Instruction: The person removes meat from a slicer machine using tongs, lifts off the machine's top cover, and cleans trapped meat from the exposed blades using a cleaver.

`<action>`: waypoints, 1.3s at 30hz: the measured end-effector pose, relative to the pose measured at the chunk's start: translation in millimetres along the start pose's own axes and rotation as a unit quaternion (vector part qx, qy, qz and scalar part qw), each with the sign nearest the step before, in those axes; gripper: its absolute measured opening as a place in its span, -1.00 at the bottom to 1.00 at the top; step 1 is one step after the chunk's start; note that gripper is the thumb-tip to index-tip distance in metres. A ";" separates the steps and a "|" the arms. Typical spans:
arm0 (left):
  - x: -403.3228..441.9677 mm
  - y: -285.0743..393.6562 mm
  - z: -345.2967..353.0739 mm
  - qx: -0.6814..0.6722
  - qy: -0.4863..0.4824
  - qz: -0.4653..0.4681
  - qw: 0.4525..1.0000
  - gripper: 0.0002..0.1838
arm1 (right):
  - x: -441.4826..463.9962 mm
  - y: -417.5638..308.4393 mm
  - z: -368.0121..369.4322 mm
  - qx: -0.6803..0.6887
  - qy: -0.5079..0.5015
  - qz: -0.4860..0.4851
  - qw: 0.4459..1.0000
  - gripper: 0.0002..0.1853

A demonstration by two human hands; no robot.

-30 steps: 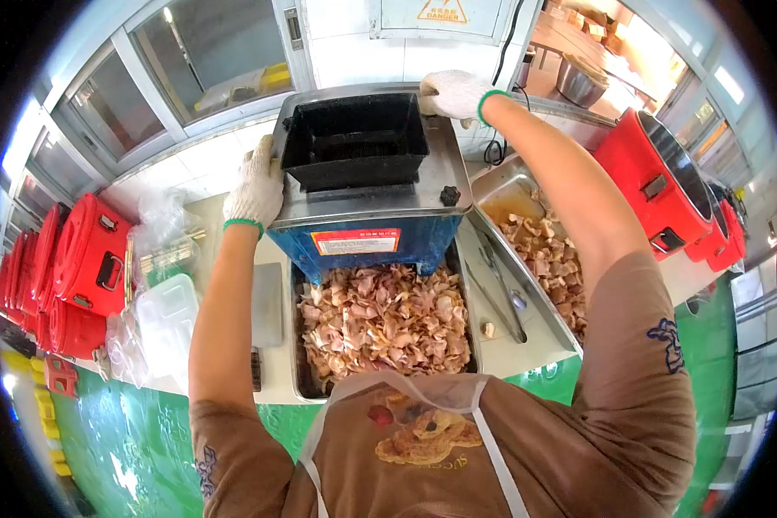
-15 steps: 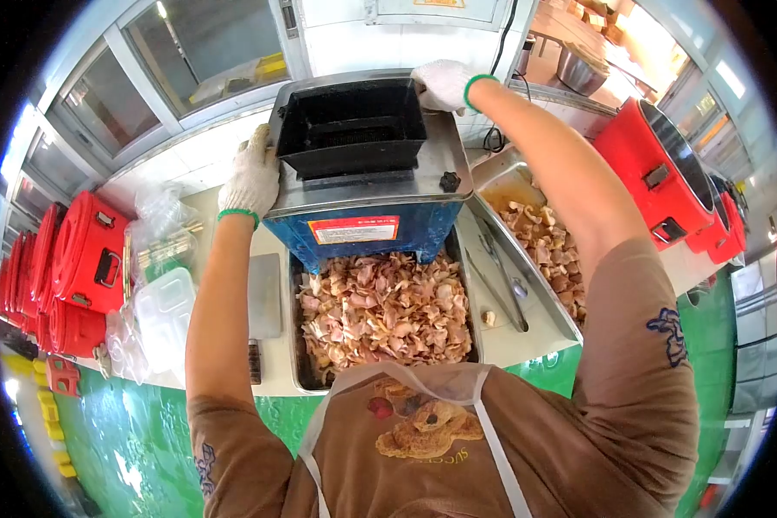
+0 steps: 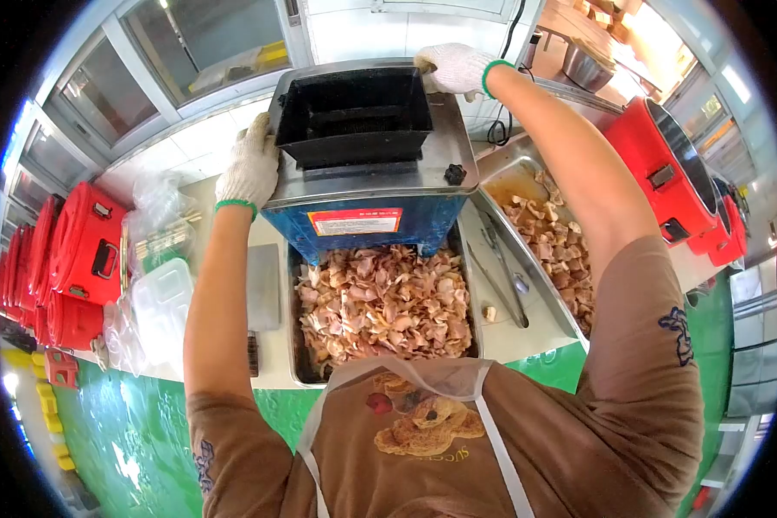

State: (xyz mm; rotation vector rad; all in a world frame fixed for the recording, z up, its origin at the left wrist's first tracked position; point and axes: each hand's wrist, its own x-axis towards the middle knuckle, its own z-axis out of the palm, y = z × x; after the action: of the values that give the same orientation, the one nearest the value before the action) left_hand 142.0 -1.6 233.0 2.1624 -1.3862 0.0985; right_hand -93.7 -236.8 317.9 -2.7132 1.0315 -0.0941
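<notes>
A steel-topped machine (image 3: 354,186) with a blue body and a black hopper (image 3: 354,151) stands over a metal tray full of cut meat (image 3: 384,306). My left hand (image 3: 249,166), in a white knitted glove with a green cuff, holds the left edge of the steel top, fingers pointing up and partly round the side. My right hand (image 3: 451,69), gloved the same way, is closed on the top's back right corner beside the hopper. A black knob (image 3: 455,174) sits on the front right of the steel top.
Right of the machine lie tongs (image 3: 502,268) and a long tray of meat pieces (image 3: 557,250). Red lidded containers (image 3: 86,243) are stacked at the left, near clear plastic boxes (image 3: 161,306). Open red containers (image 3: 660,177) stand at the right. Windows and a tiled wall rise behind.
The view has shifted, so the machine and trays sit slightly higher in the picture. Both hands keep their places on the machine's top.
</notes>
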 end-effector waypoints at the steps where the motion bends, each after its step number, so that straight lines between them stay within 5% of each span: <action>1: 1.2 -1.6 1.2 -0.003 0.001 -0.002 1.000 -0.54 | -0.7 -0.6 1.8 -0.048 -0.002 0.011 0.999 -0.61; 3: 2.1 -2.5 2.4 -0.003 -0.002 0.002 1.000 -0.54 | -2.2 -6.2 6.0 -0.141 -0.007 0.033 0.989 -0.63; 7: 0.8 -0.5 -1.3 0.003 -0.002 0.003 1.000 -0.54 | -3.7 -6.7 -4.8 -0.116 -0.038 -0.055 0.991 -0.64; 11: 2.1 -2.0 2.1 -0.001 -0.001 -0.010 1.000 -0.54 | -6.8 -11.8 -1.3 -0.094 -0.020 0.043 0.994 -0.69; 12: 2.8 -4.1 3.5 -0.003 -0.002 -0.006 1.000 -0.54 | 0.3 -3.8 5.3 -0.162 -0.013 0.000 0.987 -0.54; 16: 4.0 -5.7 2.9 0.004 -0.003 0.003 1.000 -0.54 | 32.6 18.4 10.6 -0.182 -0.039 -0.100 0.978 -0.50; 20: 1.3 -4.0 2.2 -0.009 0.002 0.002 1.000 -0.54 | -4.4 -3.6 0.6 -0.003 0.014 -0.009 1.000 -0.56; 23: 2.0 -5.3 3.1 -0.009 0.000 0.002 1.000 -0.54 | 14.2 -0.2 8.4 -0.187 -0.049 0.036 0.981 -0.61; 28: 2.0 -2.8 0.1 -0.018 -0.008 -0.013 1.000 -0.52 | 0.8 9.9 -1.6 -0.049 -0.006 -0.098 0.994 -0.61; 32: 2.7 -2.5 1.2 0.002 0.008 0.041 0.999 -0.49 | 1.9 -3.0 5.4 -0.121 -0.029 0.032 0.992 -0.69; 36: -2.7 14.6 -10.6 0.053 -0.026 0.059 0.997 -0.45 | 41.3 34.7 20.4 -0.210 -0.013 -0.159 0.965 -0.71; 39: -6.2 30.4 -21.8 0.080 -0.036 0.041 0.995 -0.43 | 30.8 22.7 13.1 -0.123 0.003 -0.115 0.986 -0.70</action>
State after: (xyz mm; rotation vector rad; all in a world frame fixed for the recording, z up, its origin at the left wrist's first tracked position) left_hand 118.2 4.9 261.7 2.2571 -1.5567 0.1699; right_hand -83.4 -271.0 299.0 -3.0489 0.7731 -0.0163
